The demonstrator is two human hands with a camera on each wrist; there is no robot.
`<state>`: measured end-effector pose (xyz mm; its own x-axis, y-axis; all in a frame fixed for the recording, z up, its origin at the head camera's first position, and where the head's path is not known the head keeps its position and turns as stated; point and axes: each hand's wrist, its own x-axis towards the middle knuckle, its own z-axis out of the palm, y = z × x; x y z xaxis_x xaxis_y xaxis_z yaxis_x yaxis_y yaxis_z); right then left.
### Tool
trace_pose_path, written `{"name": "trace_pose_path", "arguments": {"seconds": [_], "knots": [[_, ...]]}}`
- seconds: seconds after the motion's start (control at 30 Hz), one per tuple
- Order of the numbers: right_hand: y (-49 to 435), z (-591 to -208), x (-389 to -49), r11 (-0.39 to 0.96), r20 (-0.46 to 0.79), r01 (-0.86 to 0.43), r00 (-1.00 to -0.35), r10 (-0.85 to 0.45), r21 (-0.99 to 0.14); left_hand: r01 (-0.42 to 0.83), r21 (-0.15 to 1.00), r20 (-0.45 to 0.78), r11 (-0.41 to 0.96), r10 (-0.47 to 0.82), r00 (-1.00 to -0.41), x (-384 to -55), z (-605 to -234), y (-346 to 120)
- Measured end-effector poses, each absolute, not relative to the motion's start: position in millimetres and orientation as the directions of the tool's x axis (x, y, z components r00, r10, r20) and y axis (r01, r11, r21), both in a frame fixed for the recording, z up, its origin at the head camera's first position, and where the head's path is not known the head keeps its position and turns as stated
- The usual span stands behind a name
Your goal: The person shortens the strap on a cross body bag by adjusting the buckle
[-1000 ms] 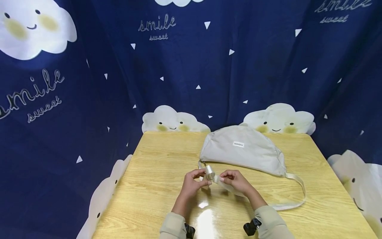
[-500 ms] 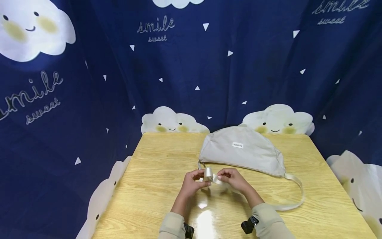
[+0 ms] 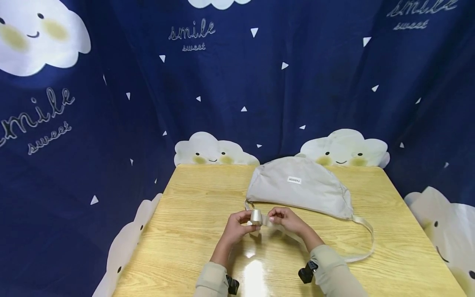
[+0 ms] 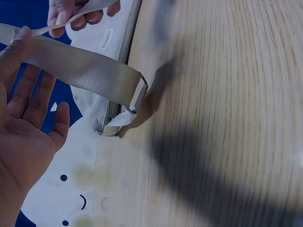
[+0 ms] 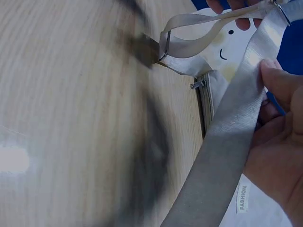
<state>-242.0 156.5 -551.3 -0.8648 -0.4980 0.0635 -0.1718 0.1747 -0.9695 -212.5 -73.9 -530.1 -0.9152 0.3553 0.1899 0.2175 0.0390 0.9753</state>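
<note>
Navy cloud-printed cloth hung behind a light wood-grain bench in the head view; a pale grey half-moon fabric bag lay toward the bench's far edge. Left hand and right hand each pinched its flat beige webbing strap, raised between the hands. Left wrist view: strap passed through a thin metal ring. Right wrist view: strap crossed before the bag, silver zipper pull to its left.

The strap loop at the left hand, tilted a second earlier, had straightened, showing less of its opening; the right hand had edged toward the bag, and the strap's curve had drawn slightly inward
</note>
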Motion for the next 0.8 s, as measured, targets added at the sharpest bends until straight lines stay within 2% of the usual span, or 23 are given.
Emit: {"name": "trace_pose_path", "arguments": {"seconds": [0.2,0.43,0.8], "knots": [[160,-554,-254,0.158,0.051,-0.151,-0.861,-0.506,-0.976,0.196,0.979,0.165,0.055,0.349,-0.922,-215,-532,-69],[149,-526,-245,0.165,0.044,-0.152,-0.85,-0.524,-0.975,0.17,0.984,0.141,0.051,0.354,-0.925,-213,-529,-63],[167,-565,-252,0.195,0.048,-0.168,-0.862,-0.504,-0.966,0.189,0.98,0.158,0.06,0.345,-0.925,-215,-529,-65]]}}
